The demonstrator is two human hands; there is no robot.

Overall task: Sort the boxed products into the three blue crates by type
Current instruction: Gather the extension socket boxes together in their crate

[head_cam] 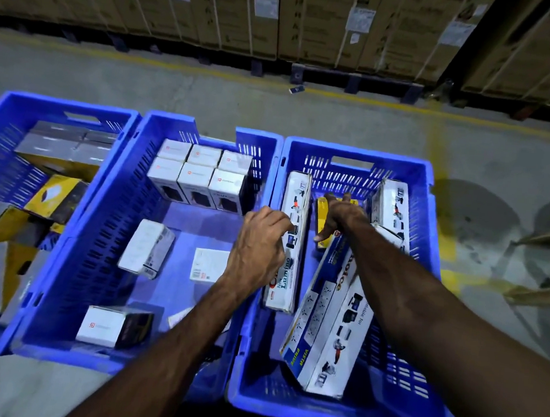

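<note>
Three blue crates stand side by side on the floor. The left crate (0,117) holds several grey and yellow boxes (56,196). In the middle crate (172,123) sit small white boxes, several in a neat block (197,178) at the back and others loose (147,248). The right crate (425,186) holds long white power-strip boxes. My left hand (260,243) grips one long box (292,242) standing against that crate's left wall. My right hand (339,217) reaches over a tilted long box (327,329) and touches a yellow box (322,208) deep in the crate.
Stacked brown cartons on pallets (312,22) line the far side behind a yellow floor line. A small object (296,88) lies on the concrete floor near the pallets. Flattened cardboard (541,292) lies to the right of the crates.
</note>
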